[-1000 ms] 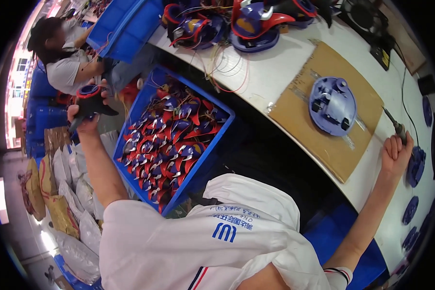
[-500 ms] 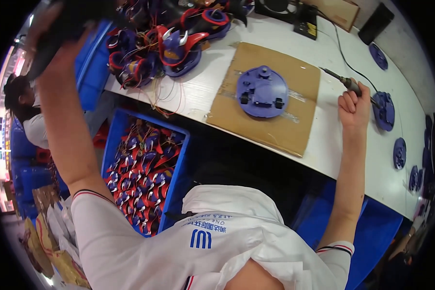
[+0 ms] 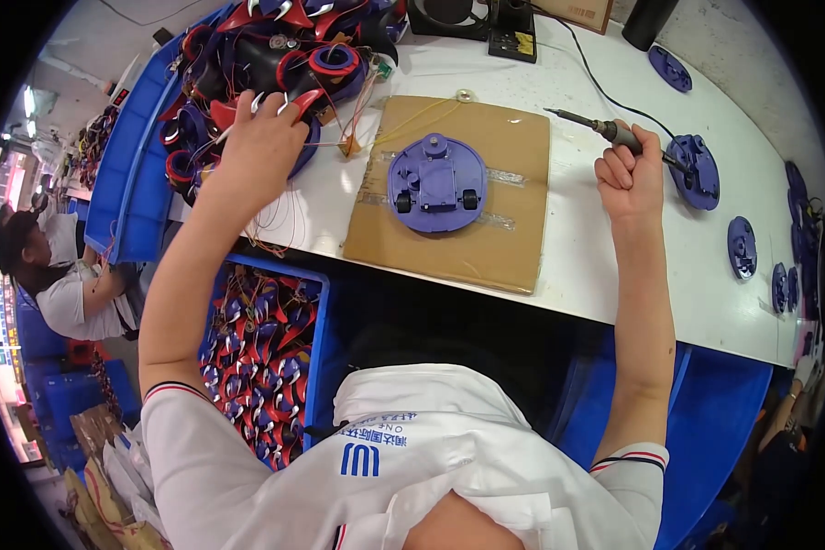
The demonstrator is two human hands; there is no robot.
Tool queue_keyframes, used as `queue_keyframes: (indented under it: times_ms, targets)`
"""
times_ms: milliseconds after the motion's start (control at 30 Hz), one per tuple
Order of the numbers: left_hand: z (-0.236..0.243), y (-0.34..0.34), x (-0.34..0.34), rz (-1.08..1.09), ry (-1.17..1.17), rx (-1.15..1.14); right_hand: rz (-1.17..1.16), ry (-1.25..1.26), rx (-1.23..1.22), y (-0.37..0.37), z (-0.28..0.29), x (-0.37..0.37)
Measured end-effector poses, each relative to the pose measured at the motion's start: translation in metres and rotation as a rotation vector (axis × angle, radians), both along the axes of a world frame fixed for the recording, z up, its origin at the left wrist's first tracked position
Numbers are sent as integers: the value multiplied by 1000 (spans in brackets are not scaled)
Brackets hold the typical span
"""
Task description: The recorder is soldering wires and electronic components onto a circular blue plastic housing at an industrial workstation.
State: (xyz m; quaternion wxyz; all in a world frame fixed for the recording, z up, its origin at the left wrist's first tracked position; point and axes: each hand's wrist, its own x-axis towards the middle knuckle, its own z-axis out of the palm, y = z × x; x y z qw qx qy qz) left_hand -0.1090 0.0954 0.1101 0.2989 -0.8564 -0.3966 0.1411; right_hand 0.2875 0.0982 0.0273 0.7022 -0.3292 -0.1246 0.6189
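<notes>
My right hand (image 3: 630, 174) is closed around the handle of a soldering iron (image 3: 596, 126), its tip pointing left above the table. My left hand (image 3: 264, 151) reaches into the heap at the far left. Its fingers curl over a red and purple toy shell (image 3: 304, 103) with white horns, partly hidden under the hand. Between my hands, a round purple toy base (image 3: 438, 188) with two black wheels lies on a taped cardboard sheet (image 3: 513, 252). Yellow wires ending in a small round disc (image 3: 465, 95) stretch across the sheet's far edge.
Purple bases (image 3: 695, 172) lie along the table's right side, near the iron's cord. A black stand with a yellow sponge (image 3: 513, 41) is at the back. A blue bin (image 3: 316, 353) of red and purple parts stands below the left edge. Another person (image 3: 73, 284) sits at left.
My left hand has come down from the upper left, where it held a blurred dark thing, onto the heaped shells. Wires with a disc now cross the cardboard. My right hand keeps the iron.
</notes>
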Motion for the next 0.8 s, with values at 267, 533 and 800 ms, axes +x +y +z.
queue_keyframes:
  times_ms: [267, 533, 800]
  targets:
    - [-30, 55, 114, -247, -943, -150, -20, 15, -15, -2, 3, -1]
    - [-112, 162, 200, -67, -941, -287, -63, -31, -39, -4, 8, -8]
    - [-84, 118, 166, 58, -1493, -227, -27, -120, -62, -14, 15, -20]
